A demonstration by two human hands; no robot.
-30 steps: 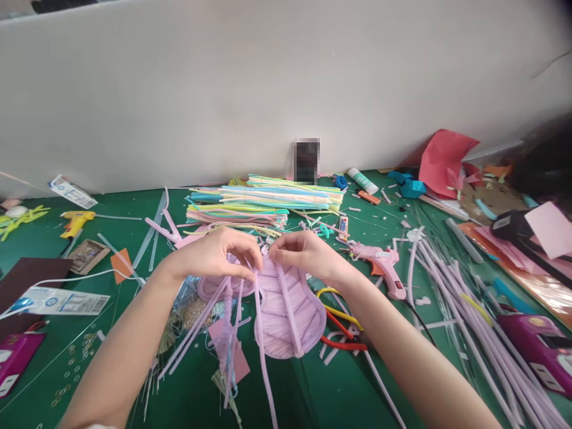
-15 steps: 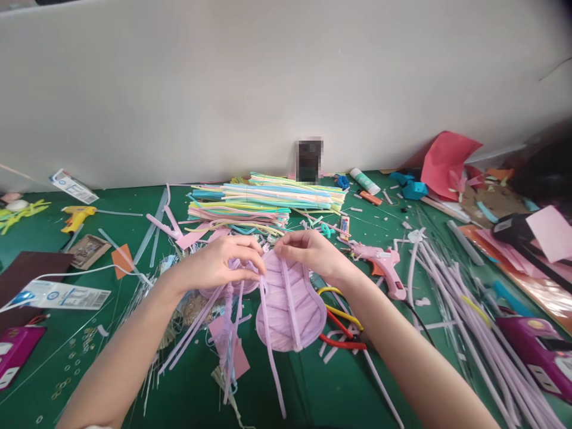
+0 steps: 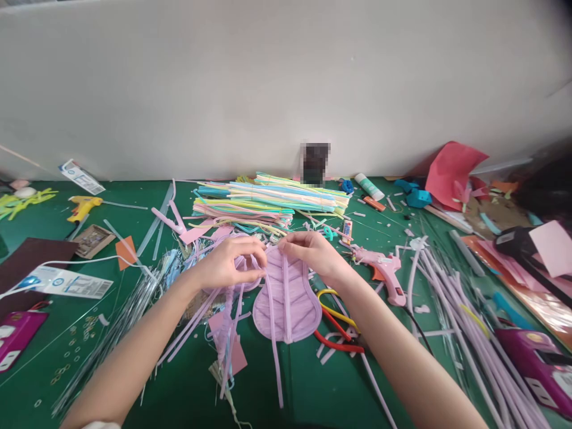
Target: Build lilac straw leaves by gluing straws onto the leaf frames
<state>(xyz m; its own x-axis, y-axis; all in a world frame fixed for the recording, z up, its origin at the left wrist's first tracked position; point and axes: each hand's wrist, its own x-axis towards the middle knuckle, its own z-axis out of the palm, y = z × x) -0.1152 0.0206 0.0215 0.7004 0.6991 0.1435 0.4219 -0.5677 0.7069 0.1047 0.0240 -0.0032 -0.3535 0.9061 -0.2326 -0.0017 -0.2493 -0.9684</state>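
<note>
My left hand (image 3: 227,260) is closed in a pinch at the upper end of a loose lilac pipe cleaner (image 3: 275,351), which hangs down along the left edge of a lilac leaf-shaped piece (image 3: 300,305). This piece is built from pipe cleaners, with a thick centre rib and slanted veins. At its narrow top, my right hand (image 3: 315,253) grips it between thumb and fingers. Behind and below my left hand lies another lilac looped piece (image 3: 250,285), partly covered. Red-and-yellow-handled pliers (image 3: 342,345) rest beside the leaf-shaped piece, near my right forearm.
Bundles of pastel pipe cleaners (image 3: 272,196) lie at the back by the wall. To the right are a pink glue gun (image 3: 384,271) and many lilac pipe cleaners (image 3: 465,322). A yellow glue gun (image 3: 84,208) and thin wires (image 3: 120,333) lie on the left.
The leaf-shaped piece has swung, its wide lower end moving slightly left and up. The loose pipe cleaner hangs a little straighter. Both hands keep their pinches, and the camera view has shifted slightly.
</note>
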